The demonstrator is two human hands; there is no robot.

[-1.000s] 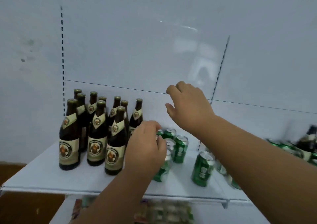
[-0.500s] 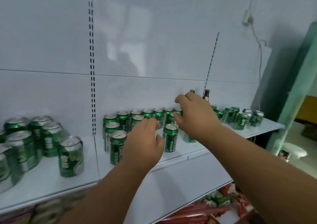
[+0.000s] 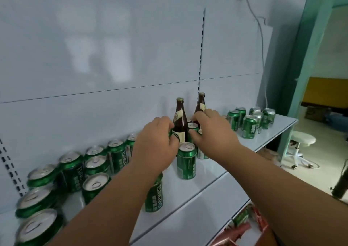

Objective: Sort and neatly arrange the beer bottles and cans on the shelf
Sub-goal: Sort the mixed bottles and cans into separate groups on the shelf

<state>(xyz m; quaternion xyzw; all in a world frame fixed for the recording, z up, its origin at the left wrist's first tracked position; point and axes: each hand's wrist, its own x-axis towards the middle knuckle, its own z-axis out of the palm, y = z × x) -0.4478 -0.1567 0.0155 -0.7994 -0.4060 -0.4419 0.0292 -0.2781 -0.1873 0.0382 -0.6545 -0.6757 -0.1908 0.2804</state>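
Two upright brown beer bottles (image 3: 180,120) stand at the shelf's (image 3: 207,187) back among upright green cans (image 3: 186,160).

Left hand (image 3: 156,142), right hand (image 3: 211,131) extended forward, fingers curled.

Two bare forearms enter from the lower frame edge, sleeveless to that edge; left hand (image 3: 156,146) and right hand (image 3: 212,131) wear no gloves, rings or watch.

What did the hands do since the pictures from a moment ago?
The view swung right along the shelf, from the brown bottle group to the green cans. Both hands reached forward: the left hand now grips the nearer brown bottle, and the right hand has closed around the farther bottle. The green cans stay upright on the shelf.
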